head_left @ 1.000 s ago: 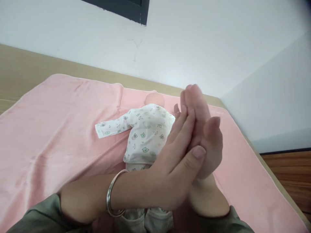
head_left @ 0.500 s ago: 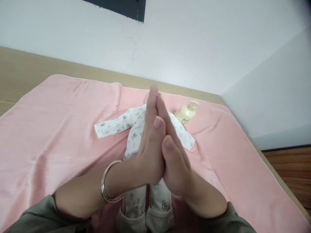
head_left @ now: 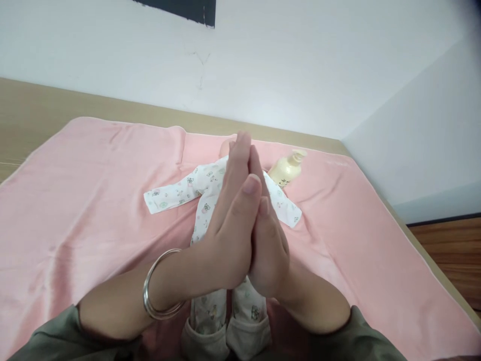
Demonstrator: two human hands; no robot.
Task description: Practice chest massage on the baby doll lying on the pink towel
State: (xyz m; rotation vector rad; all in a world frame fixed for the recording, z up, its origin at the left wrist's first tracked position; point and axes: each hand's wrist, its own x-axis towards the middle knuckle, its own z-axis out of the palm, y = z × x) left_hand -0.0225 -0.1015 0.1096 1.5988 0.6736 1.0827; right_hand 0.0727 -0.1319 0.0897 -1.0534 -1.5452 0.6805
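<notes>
My left hand [head_left: 225, 225] and my right hand [head_left: 268, 240] are pressed palm to palm, fingers stretched out and pointing away from me, with nothing visible between them. They hover above a baby doll [head_left: 205, 200] in a white printed suit that lies on a pink blanket [head_left: 93, 200]. The doll's head is mostly hidden behind my fingertips. Its legs and grey socks [head_left: 225, 336] show below my wrists. A silver bangle [head_left: 158, 286] circles my left wrist. A cream lotion bottle [head_left: 287, 168] lies on the blanket just right of the doll.
The blanket covers a light wooden surface [head_left: 33, 110] that runs against a white wall [head_left: 300, 65]. At the right the surface ends, with a wooden floor [head_left: 447, 255] below. A dark frame [head_left: 188, 10] hangs on the wall at the top.
My hands went from crossed and rubbing at the right to flat palm to palm over the doll, uncovering the bottle. Since half a second ago they slid slightly against each other.
</notes>
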